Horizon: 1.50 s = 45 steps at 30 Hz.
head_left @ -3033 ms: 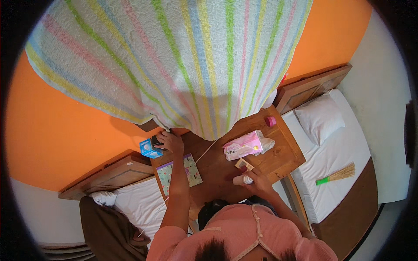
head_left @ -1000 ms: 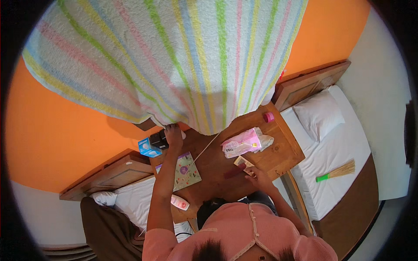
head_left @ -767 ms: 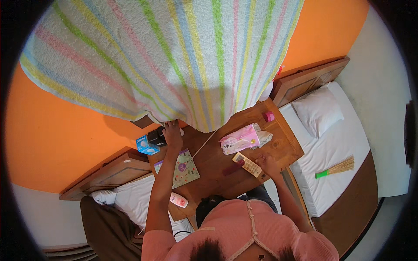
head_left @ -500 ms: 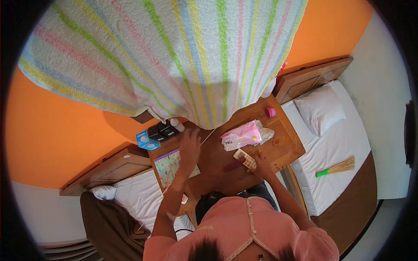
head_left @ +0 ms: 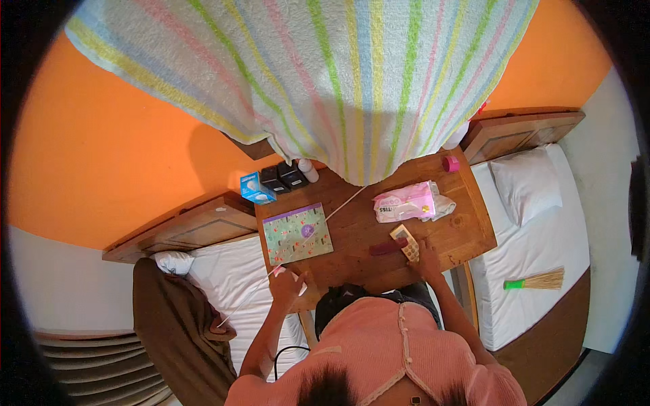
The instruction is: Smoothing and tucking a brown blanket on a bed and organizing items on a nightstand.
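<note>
At the table's front left edge, my left hand (head_left: 287,283) is closed around a small white-and-pink thing (head_left: 300,287), mostly hidden by the fingers. Just beyond it lies a flat booklet (head_left: 292,245) with a patterned green cover, a purple top edge and a round purple spot. My right hand (head_left: 428,262) grips the near end of a cream-yellow slab (head_left: 405,240) with rows of round marks, resembling a calculator. A dark red, flat oblong thing (head_left: 386,247) lies on the table beside the slab's left side.
A pink tissue pack (head_left: 406,203) and a pink round item (head_left: 451,164) sit on the wooden table (head_left: 352,267). Black boxes (head_left: 292,177), a white bottle (head_left: 308,170) and a blue box (head_left: 257,188) line its back left. A striped towel (head_left: 298,74) hangs overhead; beds flank the table.
My left hand has come back from over the booklet to the front left edge and closed on the small white-and-pink thing. My right hand still holds the slab. The view has shifted.
</note>
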Motion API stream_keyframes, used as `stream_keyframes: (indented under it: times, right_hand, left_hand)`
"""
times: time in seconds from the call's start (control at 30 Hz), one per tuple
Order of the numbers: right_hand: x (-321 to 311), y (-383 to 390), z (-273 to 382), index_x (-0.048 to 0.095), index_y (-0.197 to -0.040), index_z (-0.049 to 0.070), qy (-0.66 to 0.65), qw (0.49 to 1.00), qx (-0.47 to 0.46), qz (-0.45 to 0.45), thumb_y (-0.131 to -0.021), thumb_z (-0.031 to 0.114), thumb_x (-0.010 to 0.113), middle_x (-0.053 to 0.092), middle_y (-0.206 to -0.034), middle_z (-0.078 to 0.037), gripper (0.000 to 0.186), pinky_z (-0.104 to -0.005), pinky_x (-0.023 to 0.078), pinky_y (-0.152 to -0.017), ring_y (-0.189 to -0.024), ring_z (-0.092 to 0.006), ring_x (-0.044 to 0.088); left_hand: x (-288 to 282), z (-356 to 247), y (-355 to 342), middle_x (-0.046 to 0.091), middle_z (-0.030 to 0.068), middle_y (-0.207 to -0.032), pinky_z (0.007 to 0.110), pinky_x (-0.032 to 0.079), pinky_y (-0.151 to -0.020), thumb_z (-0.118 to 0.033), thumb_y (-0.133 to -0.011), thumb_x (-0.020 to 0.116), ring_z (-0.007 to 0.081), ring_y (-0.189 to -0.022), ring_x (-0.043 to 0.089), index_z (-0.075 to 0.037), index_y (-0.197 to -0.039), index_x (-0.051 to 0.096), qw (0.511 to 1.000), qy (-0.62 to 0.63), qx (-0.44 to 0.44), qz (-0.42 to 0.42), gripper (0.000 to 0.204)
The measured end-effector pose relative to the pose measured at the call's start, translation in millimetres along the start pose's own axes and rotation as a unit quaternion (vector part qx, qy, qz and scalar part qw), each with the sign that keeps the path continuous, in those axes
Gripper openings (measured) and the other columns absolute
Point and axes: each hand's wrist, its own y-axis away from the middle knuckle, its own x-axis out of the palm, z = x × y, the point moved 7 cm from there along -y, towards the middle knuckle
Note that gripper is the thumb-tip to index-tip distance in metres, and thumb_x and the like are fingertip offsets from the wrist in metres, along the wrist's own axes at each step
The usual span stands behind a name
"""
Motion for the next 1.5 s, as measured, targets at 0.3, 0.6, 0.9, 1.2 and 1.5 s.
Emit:
stream_keyframes:
  times: [0.3,0.6,0.9,1.2,1.5]
  right_hand:
    - [0,0,8,0.042,-0.120,0.003,0.003,1.000,-0.002,0.006,-0.058,0.025,0.083,0.047,-0.122,-0.022,0.077,-0.0486,0.046,-0.085,-0.103,-0.0437,0.051]
    - [9,0,-7,0.034,-0.136,0.005,-0.016,0.999,0.012,0.025,-0.060,0.027,0.081,0.041,-0.132,-0.023,0.092,-0.0474,0.039,-0.096,-0.115,-0.0433,0.045]
    - [17,-4,-16,0.031,-0.137,0.005,-0.025,0.997,0.035,0.071,-0.060,0.030,0.081,0.044,-0.129,-0.023,0.095,-0.0469,0.040,-0.095,-0.115,-0.0420,0.046]
    - [11,-3,-7,0.035,-0.133,0.002,-0.020,0.999,0.024,0.034,-0.060,0.030,0.082,0.046,-0.126,-0.023,0.091,-0.0468,0.040,-0.094,-0.112,-0.0416,0.047]
    - [5,-1,-7,0.037,-0.132,0.003,-0.036,0.998,0.042,0.043,-0.059,0.030,0.082,0.044,-0.128,-0.023,0.090,-0.0462,0.041,-0.095,-0.114,-0.0423,0.046]
  left_hand:
    - [87,113,0,0.065,0.0196,-0.104,0.042,0.050,-0.082,-0.063,-0.060,0.073,0.0361,-0.098,0.062,-0.005,-0.119,0.054,0.943,0.142,-0.299,0.022,0.084]
    - [-15,-12,10,0.064,0.0175,-0.103,0.037,0.049,-0.083,-0.043,-0.059,0.083,0.0291,-0.101,0.061,-0.003,-0.113,0.056,0.960,0.252,0.107,0.056,0.072]
    - [-157,-108,-97,0.060,0.0142,-0.080,0.037,0.049,-0.062,-0.018,-0.070,0.077,0.0289,-0.075,0.063,0.001,-0.098,0.053,0.929,0.259,0.160,-0.209,0.041]
    - [-85,-133,-243,0.061,0.0171,-0.092,0.044,0.046,-0.074,-0.019,-0.068,0.074,0.0367,-0.087,0.059,-0.005,-0.097,0.059,0.944,0.129,0.255,-0.167,0.035]
    - [-71,-153,-282,0.063,0.0167,-0.092,0.039,0.053,-0.069,-0.017,-0.072,0.073,0.0328,-0.084,0.063,-0.001,-0.097,0.057,0.962,0.048,0.206,-0.174,0.034]
